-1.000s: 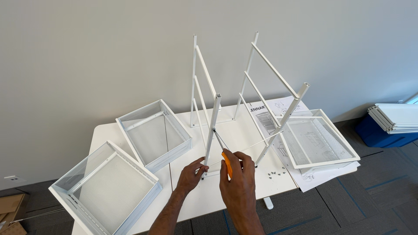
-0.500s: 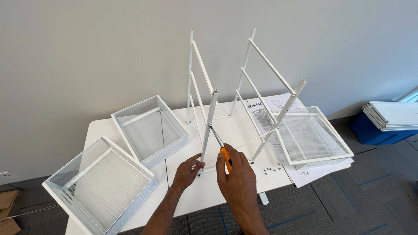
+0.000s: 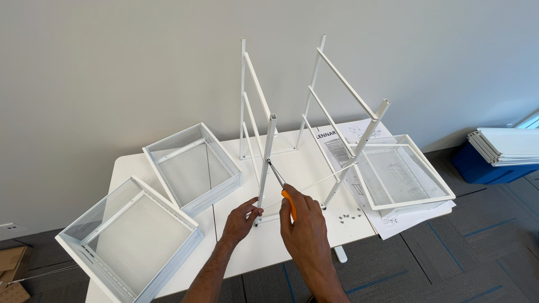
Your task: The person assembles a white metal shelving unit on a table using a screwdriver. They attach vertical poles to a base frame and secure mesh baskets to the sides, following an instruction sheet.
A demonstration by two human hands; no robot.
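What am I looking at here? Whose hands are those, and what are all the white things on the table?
The picture comes from a camera worn on a person's head, looking down at that person's own two hands. The left hand steadies a tall white metal frame standing on a white table. The right hand holds an orange-handled screwdriver, with its tip against the frame. Around them sit three white mesh baskets, a paper instruction sheet and some small screws.

An office, by its grey carpet tiles [image 3: 449, 252], plain grey wall [image 3: 112, 67] and white desk [image 3: 303, 168].
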